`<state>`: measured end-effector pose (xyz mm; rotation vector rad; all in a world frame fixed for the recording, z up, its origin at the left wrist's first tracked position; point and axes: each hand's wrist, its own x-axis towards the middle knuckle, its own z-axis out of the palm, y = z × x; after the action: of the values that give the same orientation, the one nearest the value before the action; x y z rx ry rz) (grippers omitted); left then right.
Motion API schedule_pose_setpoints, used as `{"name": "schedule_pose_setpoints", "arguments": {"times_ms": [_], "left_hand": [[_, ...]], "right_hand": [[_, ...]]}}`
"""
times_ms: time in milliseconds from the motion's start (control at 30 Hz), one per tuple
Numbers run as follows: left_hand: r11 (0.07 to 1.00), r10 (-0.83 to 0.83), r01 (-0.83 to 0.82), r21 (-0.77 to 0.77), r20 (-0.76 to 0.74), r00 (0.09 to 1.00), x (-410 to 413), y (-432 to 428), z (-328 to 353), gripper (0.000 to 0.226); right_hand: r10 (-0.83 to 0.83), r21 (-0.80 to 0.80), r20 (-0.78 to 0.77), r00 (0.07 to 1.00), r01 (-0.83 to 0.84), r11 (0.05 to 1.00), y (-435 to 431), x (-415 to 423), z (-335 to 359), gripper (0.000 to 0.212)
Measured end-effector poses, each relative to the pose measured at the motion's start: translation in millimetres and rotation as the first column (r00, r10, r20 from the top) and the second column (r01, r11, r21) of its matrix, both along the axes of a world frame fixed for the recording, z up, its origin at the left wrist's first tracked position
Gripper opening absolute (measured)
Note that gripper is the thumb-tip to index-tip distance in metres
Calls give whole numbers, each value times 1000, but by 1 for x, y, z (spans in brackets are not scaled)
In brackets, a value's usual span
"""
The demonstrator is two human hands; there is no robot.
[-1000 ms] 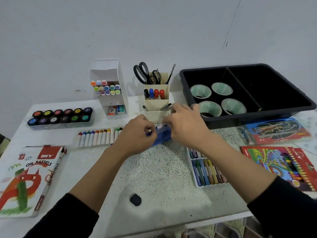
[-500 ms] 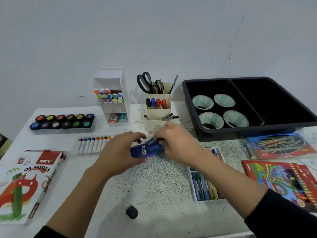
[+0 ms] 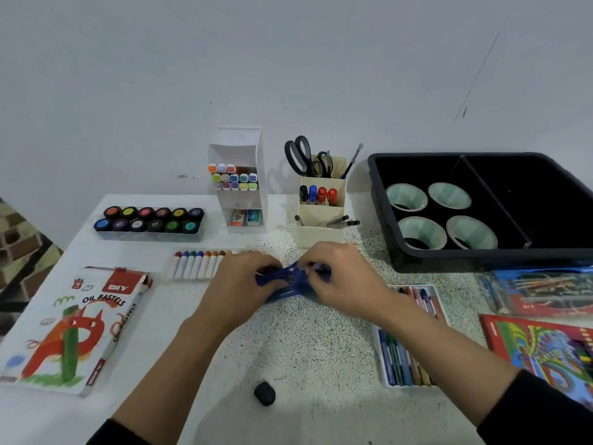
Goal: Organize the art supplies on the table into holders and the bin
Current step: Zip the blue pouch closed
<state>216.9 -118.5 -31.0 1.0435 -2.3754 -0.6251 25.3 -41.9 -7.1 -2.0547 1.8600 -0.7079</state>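
At your 9 o'clock the oil pastels box lies flat. Your left hand curls its fingers round one end of a small blue object at 12 o'clock, low over the table; your right hand pinches its other end. What it is, I cannot tell. You seem to be working it shut or open before stowing it. Next it likely needs carrying to the cream holder just beyond, or the black bin at 2 o'clock. The table is speckled white, the wall behind plain and pale.
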Motion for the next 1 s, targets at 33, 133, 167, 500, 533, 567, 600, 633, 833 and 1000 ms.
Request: {"name": "schedule_pose_setpoints", "arguments": {"times_ms": [33, 133, 167, 500, 533, 567, 600, 633, 833, 1000], "left_hand": [[1000, -6, 6, 0, -4, 1000, 0, 1, -1, 14], [1000, -18, 18, 10, -11, 1000, 4, 0, -1, 18], [999, -30, 30, 15, -9, 1000, 6, -2, 0, 20], [985, -172, 171, 16, 64, 983, 22, -15, 3, 16], [984, -176, 177, -1, 65, 982, 22, -15, 4, 15], [983, -181, 182, -19, 68, 981, 22, -15, 5, 14], [981, -188, 190, -37, 70, 980, 22, -15, 5, 13], [978, -196, 200, -50, 72, 978, 22, -15, 6, 13], [967, -254, 254, -13, 4, 967, 21, -20, 11, 8], [964, -255, 255, 74, -9, 967, 26, -28, 6, 7]], "right_hand": [[-13, -28, 4, 1000, 13, 1000, 1, 2, -1, 10], [-37, -19, -47, 998, 36, 999, -1, 12, -2, 19], [-40, -20, -97, 995, 38, 999, -2, 16, -3, 25], [-79, -66, -241, 967, 65, 996, -4, 22, -7, 17], [-95, -60, -218, 971, 84, 995, -3, 22, -5, 17], [-118, -47, -181, 976, 112, 993, -2, 22, -4, 16], [-151, -35, -133, 980, 148, 988, 0, 22, -2, 15], [-190, -25, -81, 978, 189, 982, 0, 21, 0, 13], [-373, 17, 47, 927, 373, 928, 8, 7, 9, 7], [-462, 19, 47, 886, 462, 887, 20, -10, 11, 6]]}}
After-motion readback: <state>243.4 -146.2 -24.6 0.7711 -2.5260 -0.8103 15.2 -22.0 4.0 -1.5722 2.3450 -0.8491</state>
